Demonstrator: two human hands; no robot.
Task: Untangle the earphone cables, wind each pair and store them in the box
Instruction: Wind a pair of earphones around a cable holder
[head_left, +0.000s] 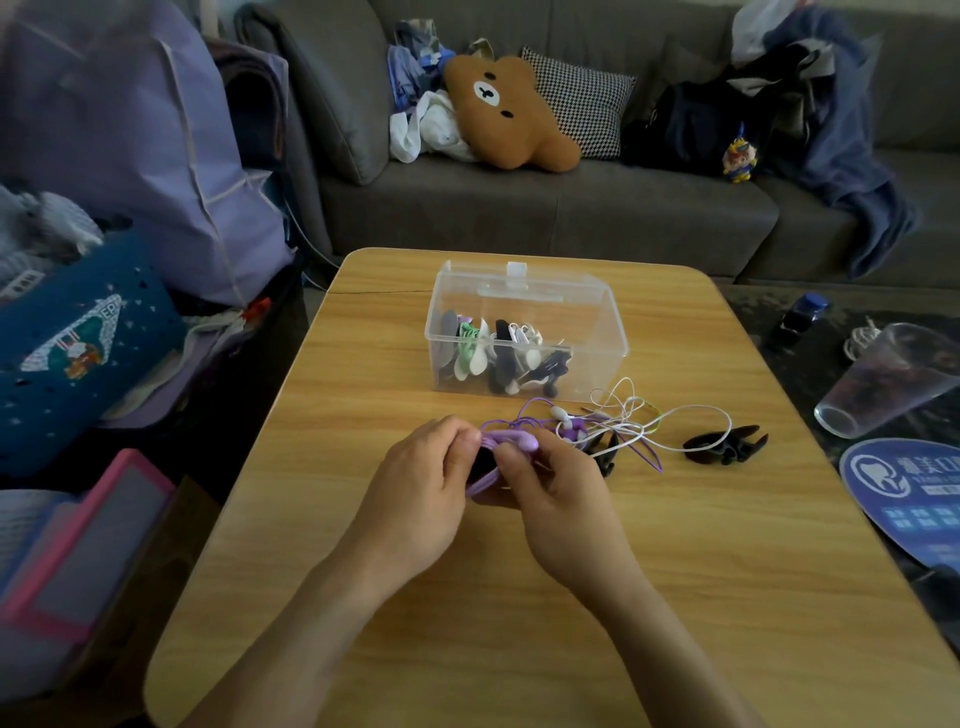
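Note:
My left hand (422, 483) and my right hand (558, 496) both grip a purple cable winder (511, 440) just above the wooden table (467, 597). A purple earphone cable (537, 408) runs from the winder into a tangle with a white earphone cable (631, 415) lying to the right. A black winder (724, 443) rests beside that tangle, and another black winder (605, 451) lies partly under it. Behind stands a clear plastic box (524, 332), lid open, holding several wound earphones on winders.
A tipped clear cup (893, 379) and a small dark bottle (800, 317) lie on the dark surface at right, with a blue round fan (909, 499) overlapping the table edge. Bags and a pink-framed item crowd the left side. A grey sofa with a bear cushion stands behind.

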